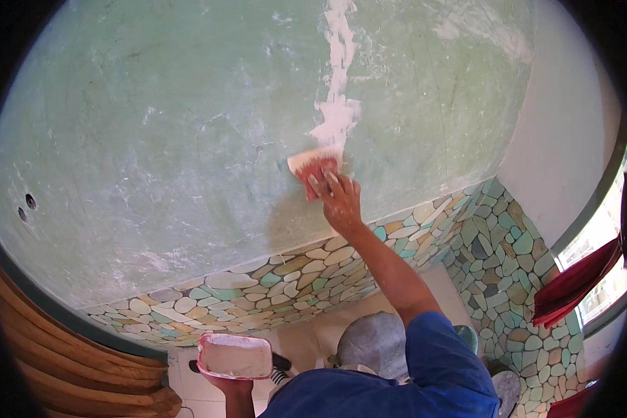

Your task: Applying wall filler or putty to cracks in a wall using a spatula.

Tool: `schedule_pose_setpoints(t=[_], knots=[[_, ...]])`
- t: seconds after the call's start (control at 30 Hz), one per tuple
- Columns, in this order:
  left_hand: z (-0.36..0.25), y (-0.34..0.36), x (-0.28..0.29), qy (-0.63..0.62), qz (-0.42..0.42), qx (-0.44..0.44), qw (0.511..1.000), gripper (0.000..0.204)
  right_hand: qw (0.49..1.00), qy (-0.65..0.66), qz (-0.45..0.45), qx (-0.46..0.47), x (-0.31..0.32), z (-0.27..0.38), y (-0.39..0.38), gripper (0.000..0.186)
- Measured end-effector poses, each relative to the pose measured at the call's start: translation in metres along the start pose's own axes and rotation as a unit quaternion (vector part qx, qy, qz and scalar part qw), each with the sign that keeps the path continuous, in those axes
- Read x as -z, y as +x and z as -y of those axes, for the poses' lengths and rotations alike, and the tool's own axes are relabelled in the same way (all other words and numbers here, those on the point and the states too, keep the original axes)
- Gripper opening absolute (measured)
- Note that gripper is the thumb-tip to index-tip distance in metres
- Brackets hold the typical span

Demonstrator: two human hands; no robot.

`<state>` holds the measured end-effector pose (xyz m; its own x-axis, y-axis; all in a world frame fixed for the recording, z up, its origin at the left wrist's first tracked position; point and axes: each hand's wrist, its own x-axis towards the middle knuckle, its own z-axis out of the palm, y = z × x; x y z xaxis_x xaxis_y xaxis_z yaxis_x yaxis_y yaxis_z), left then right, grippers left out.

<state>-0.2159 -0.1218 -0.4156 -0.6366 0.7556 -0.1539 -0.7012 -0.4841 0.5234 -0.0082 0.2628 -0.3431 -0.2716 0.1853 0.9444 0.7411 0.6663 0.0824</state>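
Observation:
My right hand grips a red-handled putty knife, its wide pale blade pressed to the green wall. The blade sits at the lower end of a rough white filler strip that runs up the wall. Low in front of me, my left hand holds a pink-rimmed rectangular tub from underneath. Whitish paste lies in the tub and smears its rim. The fingers of that hand are mostly hidden beneath it.
Pebble-style stone cladding covers the lower wall and continues round the right corner. A rounded grey stone stands on the tiled floor by my right side. Brown curtains hang at lower left, a dark red curtain by the window. Two holes mark the wall.

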Motion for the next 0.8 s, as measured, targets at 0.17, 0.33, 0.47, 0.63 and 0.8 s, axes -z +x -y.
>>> schedule_pose_setpoints(t=[0.17,0.33,0.47,0.63,0.8], knots=[[-0.01,-0.006,0.006,-0.021,-0.027,-0.009,0.999,0.055,0.998,0.028,0.056,0.009,0.013,0.014,-0.042,0.057],[-0.014,-0.009,0.001,-0.016,-0.02,-0.018,1.0,0.054,0.999,0.034,-0.015,0.009,0.042,-0.002,-0.009,0.062],[-0.014,-0.009,-0.004,-0.016,-0.04,-0.003,0.999,0.053,0.996,-0.027,-0.026,-0.086,0.053,-0.013,0.056,0.063],[-0.011,-0.011,-0.013,0.002,0.003,-0.002,1.0,0.052,0.998,0.006,-0.011,-0.06,0.026,-0.009,0.026,0.064],[-0.01,-0.006,0.0,0.005,-0.007,-0.006,1.0,0.053,0.998,0.056,0.03,-0.022,0.03,0.001,-0.015,0.061]])
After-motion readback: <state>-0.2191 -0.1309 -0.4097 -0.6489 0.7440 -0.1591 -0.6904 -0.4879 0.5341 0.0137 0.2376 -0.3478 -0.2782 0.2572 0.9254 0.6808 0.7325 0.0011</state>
